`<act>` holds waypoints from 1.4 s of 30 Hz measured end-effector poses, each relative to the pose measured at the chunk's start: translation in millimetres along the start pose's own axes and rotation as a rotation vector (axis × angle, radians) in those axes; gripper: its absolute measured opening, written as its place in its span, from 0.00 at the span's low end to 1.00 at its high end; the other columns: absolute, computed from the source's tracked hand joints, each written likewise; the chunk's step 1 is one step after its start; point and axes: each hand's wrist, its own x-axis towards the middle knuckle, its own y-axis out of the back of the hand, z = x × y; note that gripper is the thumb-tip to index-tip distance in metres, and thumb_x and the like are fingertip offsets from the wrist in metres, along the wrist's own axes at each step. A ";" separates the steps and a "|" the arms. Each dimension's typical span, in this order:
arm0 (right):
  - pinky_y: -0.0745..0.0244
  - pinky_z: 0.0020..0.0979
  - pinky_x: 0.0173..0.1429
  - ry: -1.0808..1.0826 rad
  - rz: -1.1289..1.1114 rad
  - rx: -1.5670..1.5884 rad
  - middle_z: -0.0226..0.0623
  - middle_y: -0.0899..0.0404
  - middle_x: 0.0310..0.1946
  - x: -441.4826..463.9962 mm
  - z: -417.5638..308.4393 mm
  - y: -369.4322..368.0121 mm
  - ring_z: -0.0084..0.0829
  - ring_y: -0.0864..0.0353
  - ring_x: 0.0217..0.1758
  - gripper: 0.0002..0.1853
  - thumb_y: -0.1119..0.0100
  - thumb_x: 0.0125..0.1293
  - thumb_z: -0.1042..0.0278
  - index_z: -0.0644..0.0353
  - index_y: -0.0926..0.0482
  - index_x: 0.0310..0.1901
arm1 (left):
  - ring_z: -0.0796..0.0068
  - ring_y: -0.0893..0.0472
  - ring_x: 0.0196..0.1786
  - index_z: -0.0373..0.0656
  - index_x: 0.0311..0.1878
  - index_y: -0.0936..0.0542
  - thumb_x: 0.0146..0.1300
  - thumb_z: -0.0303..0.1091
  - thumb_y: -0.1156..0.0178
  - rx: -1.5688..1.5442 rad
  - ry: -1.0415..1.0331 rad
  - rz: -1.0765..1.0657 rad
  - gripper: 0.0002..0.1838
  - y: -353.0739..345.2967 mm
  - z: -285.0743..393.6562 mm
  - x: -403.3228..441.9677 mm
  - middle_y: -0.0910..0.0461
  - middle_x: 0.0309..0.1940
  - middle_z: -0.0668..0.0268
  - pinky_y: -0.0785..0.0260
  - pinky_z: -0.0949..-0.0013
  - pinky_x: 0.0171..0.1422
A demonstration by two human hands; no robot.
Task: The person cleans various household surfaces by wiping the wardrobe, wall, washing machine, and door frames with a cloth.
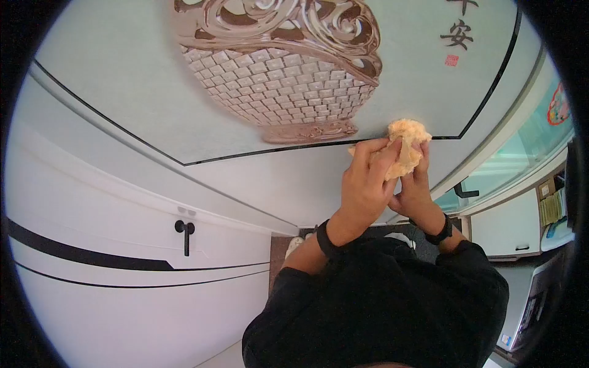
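A crumpled, pale orange cloth-like bundle is held between my two hands in front of a light wall panel. My left hand has its fingers wrapped round the bundle's left side. On the right side, the fingers of my right hand are pressed against it from below. Both wrists wear black bands. Just above and left of the bundle, the panel shows a brown vase picture with a woven pattern, and a black line runs along the panel's lower edge.
At the left is a white door with a black handle. A glass-paned door with a black handle stands at the right, beside a white cabinet and a grey appliance. Dark characters mark the panel's upper right.
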 end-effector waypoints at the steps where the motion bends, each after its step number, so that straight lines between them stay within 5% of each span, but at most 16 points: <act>1: 0.54 0.60 0.74 0.034 0.015 -0.014 0.51 0.48 0.68 5.9 2.6 1.8 0.59 0.49 0.73 0.36 0.31 0.51 0.59 0.58 0.32 0.63 | 0.58 0.21 0.42 0.45 0.59 0.24 0.49 0.20 0.36 -0.002 -0.019 0.005 0.30 1.6 2.7 6.6 0.26 0.47 0.58 0.25 0.61 0.41; 9: 0.56 0.63 0.73 0.078 0.258 -0.106 0.54 0.49 0.68 72.3 -4.7 10.3 0.63 0.49 0.71 0.34 0.37 0.57 0.58 0.60 0.36 0.64 | 0.53 0.23 0.50 0.41 0.58 0.24 0.50 0.18 0.38 -0.002 -0.106 0.093 0.28 4.6 18.2 52.9 0.27 0.52 0.53 0.28 0.61 0.53; 15: 0.55 0.64 0.72 0.029 0.078 0.004 0.57 0.50 0.69 59.6 -31.9 -0.4 0.63 0.49 0.71 0.34 0.36 0.56 0.60 0.65 0.36 0.62 | 0.51 0.24 0.48 0.32 0.53 0.25 0.51 0.20 0.41 0.027 -0.087 0.133 0.22 19.8 -1.4 33.8 0.25 0.49 0.50 0.32 0.59 0.55; 19: 0.45 0.58 0.72 0.127 -0.073 0.158 0.46 0.44 0.69 69.5 -61.5 -18.1 0.57 0.47 0.70 0.25 0.38 0.54 0.67 0.63 0.29 0.54 | 0.62 0.24 0.53 0.29 0.57 0.31 0.63 0.24 0.44 0.118 0.099 0.331 0.19 42.8 -30.6 -11.3 0.25 0.51 0.52 0.30 0.62 0.59; 20: 0.44 0.51 0.73 0.138 -0.043 0.223 0.38 0.41 0.69 79.9 -71.4 -23.6 0.48 0.46 0.72 0.24 0.41 0.55 0.69 0.61 0.27 0.56 | 0.63 0.24 0.54 0.30 0.58 0.32 0.65 0.24 0.44 0.189 0.145 0.378 0.19 53.9 -36.9 -18.9 0.25 0.52 0.53 0.30 0.63 0.60; 23: 0.47 0.44 0.75 0.267 -0.123 0.342 0.34 0.42 0.71 109.8 -95.8 -42.6 0.38 0.47 0.74 0.26 0.45 0.58 0.67 0.60 0.29 0.61 | 0.66 0.24 0.55 0.32 0.59 0.34 0.68 0.26 0.44 0.098 0.299 0.587 0.19 84.3 -44.9 -14.2 0.25 0.53 0.53 0.30 0.66 0.60; 28: 0.50 0.43 0.76 0.330 -0.070 0.411 0.36 0.38 0.69 147.2 -126.7 -63.7 0.37 0.44 0.73 0.29 0.43 0.57 0.69 0.59 0.30 0.63 | 0.68 0.22 0.53 0.34 0.56 0.34 0.70 0.25 0.46 0.020 0.396 0.742 0.15 124.4 -36.3 18.9 0.24 0.53 0.54 0.28 0.68 0.57; 35: 0.45 0.42 0.74 0.262 0.112 0.234 0.34 0.40 0.71 171.4 -106.6 -16.7 0.38 0.44 0.74 0.25 0.45 0.57 0.67 0.63 0.26 0.58 | 0.67 0.24 0.54 0.30 0.56 0.32 0.65 0.24 0.42 0.011 0.240 0.703 0.18 96.3 -2.9 69.0 0.26 0.54 0.55 0.31 0.65 0.61; 42: 0.40 0.50 0.70 0.023 0.072 0.069 0.39 0.37 0.68 106.5 -83.8 4.8 0.54 0.41 0.70 0.20 0.40 0.54 0.73 0.68 0.24 0.50 | 0.58 0.24 0.53 0.35 0.50 0.22 0.56 0.28 0.37 0.008 0.067 0.216 0.17 68.5 -11.0 41.2 0.25 0.52 0.54 0.31 0.63 0.57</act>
